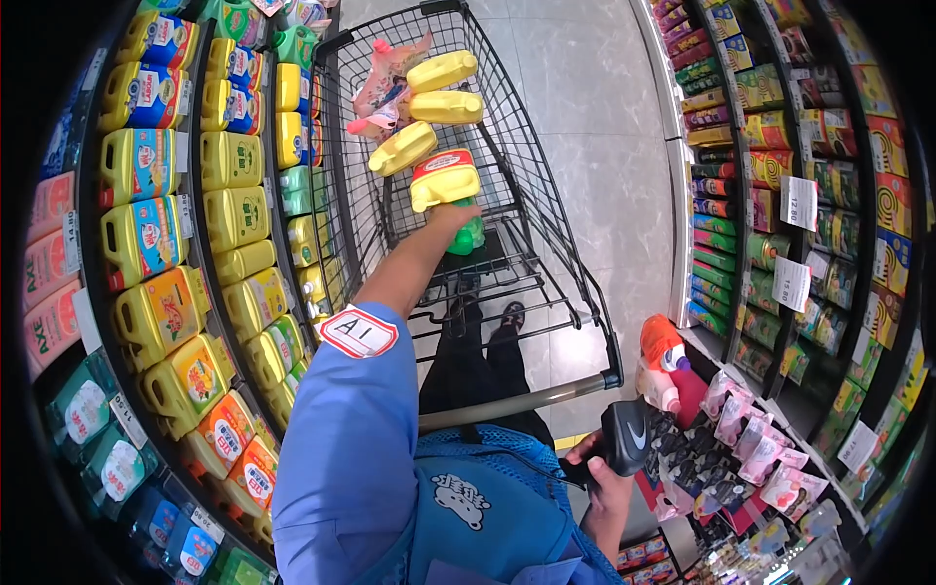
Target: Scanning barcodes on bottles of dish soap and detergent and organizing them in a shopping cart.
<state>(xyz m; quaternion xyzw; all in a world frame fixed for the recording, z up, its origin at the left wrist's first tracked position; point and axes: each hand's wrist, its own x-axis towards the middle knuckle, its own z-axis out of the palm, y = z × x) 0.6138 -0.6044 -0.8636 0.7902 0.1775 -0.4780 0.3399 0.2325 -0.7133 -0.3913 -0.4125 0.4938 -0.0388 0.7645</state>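
Observation:
My left hand (453, 214) reaches down into a black wire shopping cart (545, 194) and lies across a green plastic bottle (468, 235), its fingers seemingly wrapped around it. Just beyond is a yellow jug (444, 183) with a red label, close to my fingers. Further up the basket lie several more yellow jugs (446, 107) and pink printed refill pouches (380, 95) with pink caps. At my right side, my right hand (607, 479) grips a black handheld barcode scanner (625, 439), outside the cart beyond its handle (512, 404).
Shelves of yellow detergent jugs (139, 234) stand close along the left. Shelves of boxes and cans (768, 219) line the right. Near my right hand, a display of pink packets (746, 446) and several bottles (662, 365) juts out. Grey floor tiles (585, 131) run between.

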